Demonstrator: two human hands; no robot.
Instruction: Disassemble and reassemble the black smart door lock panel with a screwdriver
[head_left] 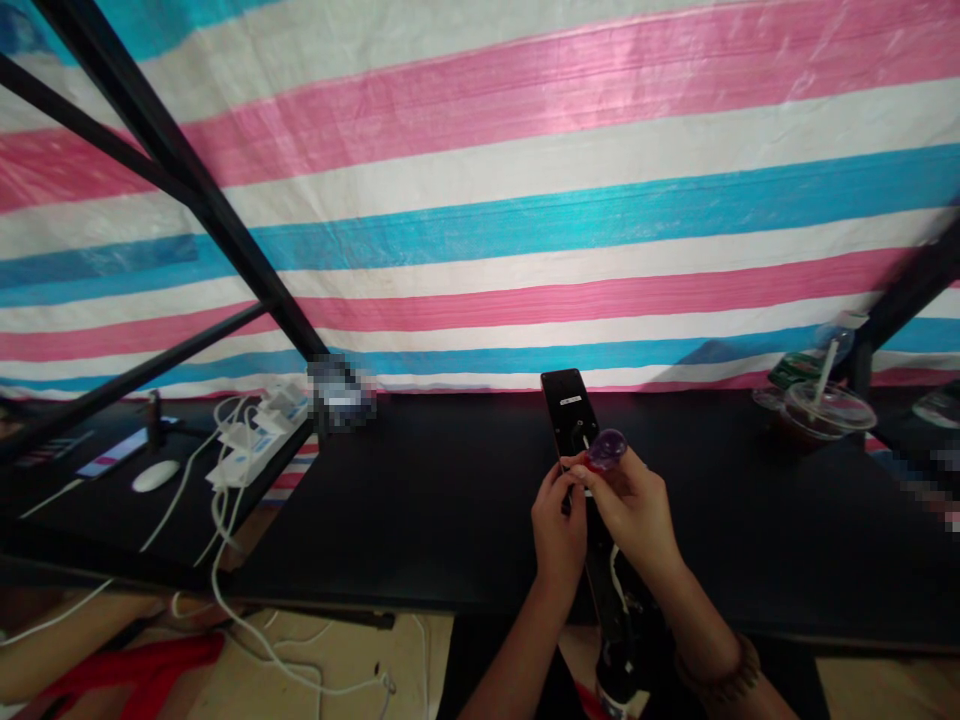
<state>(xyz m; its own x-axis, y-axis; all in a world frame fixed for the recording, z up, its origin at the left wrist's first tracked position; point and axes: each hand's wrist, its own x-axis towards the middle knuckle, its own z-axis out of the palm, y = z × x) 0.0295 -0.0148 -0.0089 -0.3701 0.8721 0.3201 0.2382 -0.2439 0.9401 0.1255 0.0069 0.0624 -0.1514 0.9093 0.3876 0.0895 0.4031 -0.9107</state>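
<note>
My right hand (pixel 637 510) is closed around a see-through purple object with a rounded end (pixel 607 450); its lower part is hidden by the fingers, so its kind is unclear. Touching it at the fingertips, my left hand (pixel 559 525) is pinched shut, and whatever it grips is too small or hidden to name. Just beyond both hands lies a flat black phone-like slab (pixel 568 402) with a small white label, partly covered by the fingers. Below my wrists hangs a dark object with a whitish strand (pixel 619 580), mostly in shadow.
The black table (pixel 405 500) runs across the view before a striped sheet (pixel 525 220). A lidded plastic cup with a straw (pixel 825 405) stands right. Left are a power strip (pixel 247 455), white cables, a mouse (pixel 155 476), a black metal frame (pixel 232 240) and another person's arm (pixel 67 635).
</note>
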